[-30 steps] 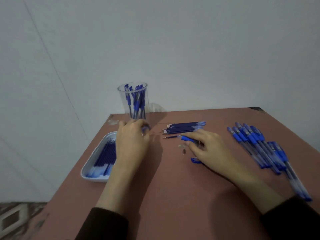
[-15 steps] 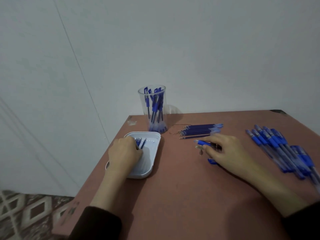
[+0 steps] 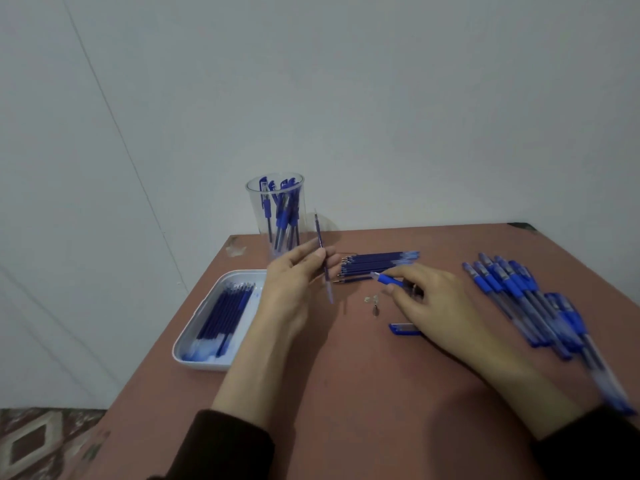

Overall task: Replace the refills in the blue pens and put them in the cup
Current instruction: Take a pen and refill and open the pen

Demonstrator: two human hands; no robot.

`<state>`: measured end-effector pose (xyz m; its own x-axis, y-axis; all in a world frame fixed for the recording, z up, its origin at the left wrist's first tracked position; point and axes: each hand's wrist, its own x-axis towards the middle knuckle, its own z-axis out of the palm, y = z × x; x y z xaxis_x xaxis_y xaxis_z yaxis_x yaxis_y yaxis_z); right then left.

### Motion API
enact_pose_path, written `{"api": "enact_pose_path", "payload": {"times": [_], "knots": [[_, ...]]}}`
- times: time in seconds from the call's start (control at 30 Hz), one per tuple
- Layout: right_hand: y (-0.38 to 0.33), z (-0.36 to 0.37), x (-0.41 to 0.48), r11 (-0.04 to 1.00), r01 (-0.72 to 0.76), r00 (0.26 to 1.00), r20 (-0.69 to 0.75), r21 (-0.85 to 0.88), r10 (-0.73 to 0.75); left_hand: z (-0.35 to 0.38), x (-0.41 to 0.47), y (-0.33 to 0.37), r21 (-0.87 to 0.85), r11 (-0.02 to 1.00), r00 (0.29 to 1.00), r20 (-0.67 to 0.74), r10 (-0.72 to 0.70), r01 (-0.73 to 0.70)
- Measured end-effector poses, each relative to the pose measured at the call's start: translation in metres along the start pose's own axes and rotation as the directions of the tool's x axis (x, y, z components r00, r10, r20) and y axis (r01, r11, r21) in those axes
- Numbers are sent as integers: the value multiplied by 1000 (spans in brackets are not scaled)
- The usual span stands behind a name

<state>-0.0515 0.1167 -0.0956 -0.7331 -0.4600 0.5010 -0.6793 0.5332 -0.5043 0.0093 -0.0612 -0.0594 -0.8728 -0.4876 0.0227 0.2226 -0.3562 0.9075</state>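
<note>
On the bench (image 3: 346, 393) my right hand (image 3: 433, 299) grips a blue pen barrel (image 3: 389, 279), my left hand (image 3: 294, 282) pinches a refill (image 3: 323, 268) nearly upright, spare pens (image 3: 519, 292) at 3 o'clock, the cup (image 3: 254, 202) beyond at 12 o'clock.

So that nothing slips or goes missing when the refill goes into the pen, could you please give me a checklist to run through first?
1. Refill secured: ok, the left hand pinches it, roughly upright.
2. Pen barrel secured: ok, the right hand holds it, blue grip end poking out towards the refill.
3. Barrel empty inside: cannot tell, the hand covers most of it.
4. Small loose parts accounted for: ok, they lie on the table between the hands.
5. Cap within reach: ok, it lies beside the right hand.
6. Cup ready: ok, it stands upright and some room appears left.
</note>
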Motion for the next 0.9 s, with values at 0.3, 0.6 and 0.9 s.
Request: {"api": "enact_pose_path", "payload": {"times": [0.3, 0.6, 0.9], "knots": [[-1, -6, 1, 998, -43, 997, -64, -52, 40, 15, 15, -22, -322, 947, 1000, -7, -17, 14], [-3, -8, -1, 999, -28, 999, -33, -40, 27, 16, 16, -30, -302, 953, 999, 35, -16, 26], [-3, -10, -1, 1000, -13, 999, -32, -14, 13, 16, 13, -29, -259, 966, 1000, 19, 1, 4]]}}
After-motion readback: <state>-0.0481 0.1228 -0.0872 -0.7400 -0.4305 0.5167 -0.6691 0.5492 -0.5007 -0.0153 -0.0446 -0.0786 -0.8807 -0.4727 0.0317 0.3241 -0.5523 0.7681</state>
